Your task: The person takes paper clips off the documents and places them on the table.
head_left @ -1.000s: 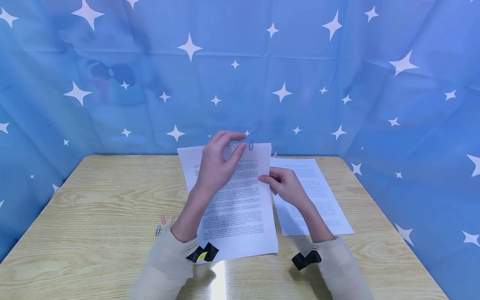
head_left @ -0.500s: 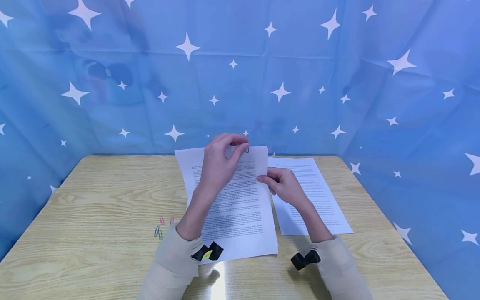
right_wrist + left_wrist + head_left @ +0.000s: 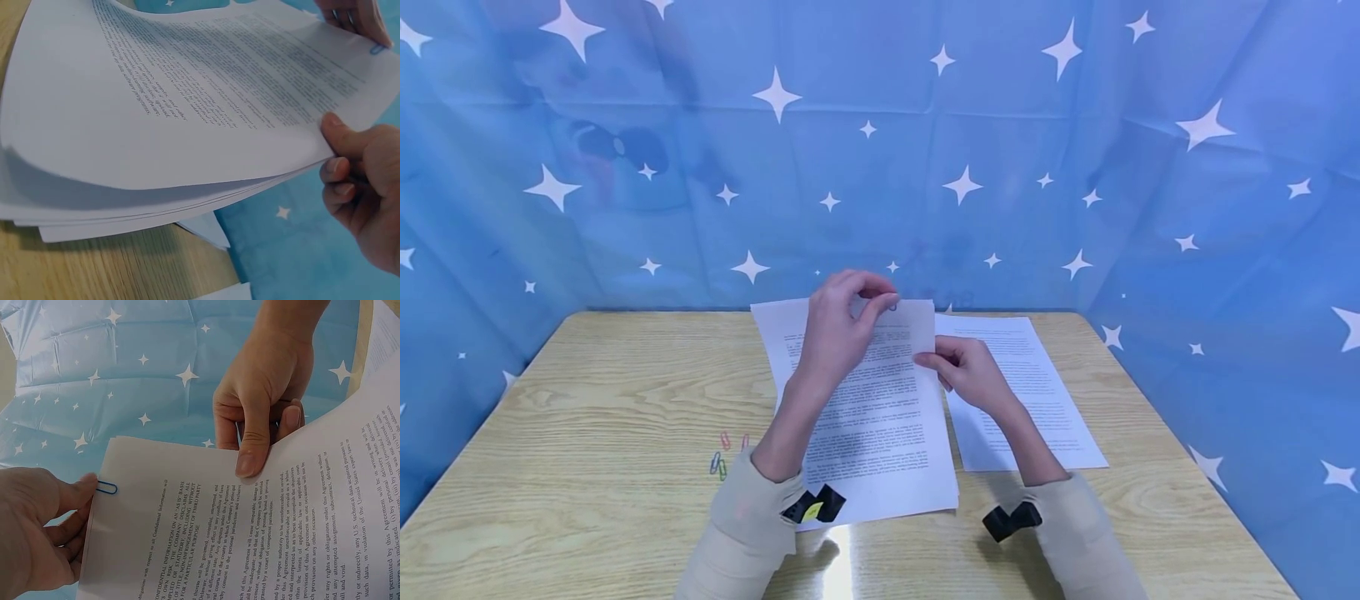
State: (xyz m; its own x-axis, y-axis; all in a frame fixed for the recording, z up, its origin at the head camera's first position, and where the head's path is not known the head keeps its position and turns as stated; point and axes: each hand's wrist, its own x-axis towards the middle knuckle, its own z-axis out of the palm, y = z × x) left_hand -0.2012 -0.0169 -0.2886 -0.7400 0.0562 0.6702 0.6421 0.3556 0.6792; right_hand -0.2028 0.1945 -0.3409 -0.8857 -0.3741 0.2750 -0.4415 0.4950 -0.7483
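A stack of printed paper sheets (image 3: 865,425) is raised at its far end above the table. On its top edge sits a blue paper clip (image 3: 107,488), seen whole in the left wrist view and mostly covered by the thumb in the head view. My left hand (image 3: 838,333) pinches the outer end of this clip between thumb and fingers. My right hand (image 3: 972,372) grips the right edge of the stack, thumb on the front and curled fingers behind. In the right wrist view the sheets' lower ends (image 3: 94,225) fan slightly apart.
Another printed sheet or pile (image 3: 1026,400) lies on the right of the wooden table (image 3: 610,375). Several coloured paper clips (image 3: 724,454) lie left of my left forearm. A blue curtain with white stars (image 3: 880,167) hangs behind the table's far edge.
My left thumb and fingers have closed onto the clip, which stood beside them before, and moved slightly down with it. The stack's top edge has dipped a little. My right hand keeps its grip.
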